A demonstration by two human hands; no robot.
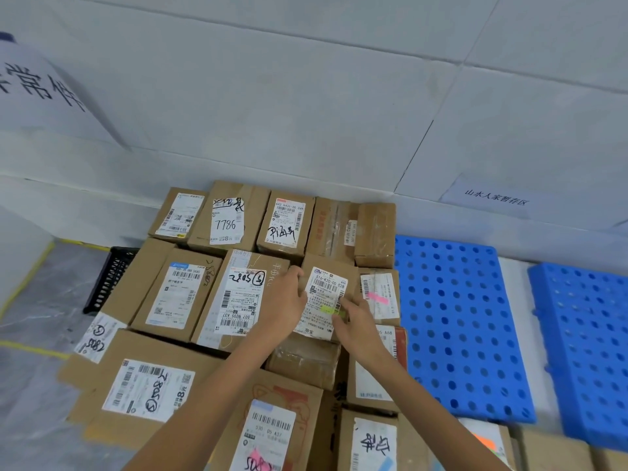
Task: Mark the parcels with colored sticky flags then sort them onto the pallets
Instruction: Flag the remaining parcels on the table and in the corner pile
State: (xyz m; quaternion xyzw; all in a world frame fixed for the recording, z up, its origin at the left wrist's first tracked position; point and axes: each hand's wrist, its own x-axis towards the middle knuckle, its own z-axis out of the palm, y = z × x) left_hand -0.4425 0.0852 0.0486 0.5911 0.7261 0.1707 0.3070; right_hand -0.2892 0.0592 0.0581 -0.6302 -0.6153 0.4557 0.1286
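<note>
You are looking at a small brown parcel (324,300) sitting tilted amid the cardboard stack, wearing a white shipping label with a yellow-green sticky flag (331,310) lying on it. Just right of that parcel, another parcel (379,295) is showing a pink flag (378,298); beyond it, two blue perforated pallets (458,328) are lying flat.

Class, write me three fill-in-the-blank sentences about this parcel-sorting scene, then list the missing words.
1. The right hand presses a ____ sticky flag onto a parcel label.
2. The left hand steadies the same ____.
3. The two pallets to the right are ____ in colour.

Missing words: green; parcel; blue
</note>
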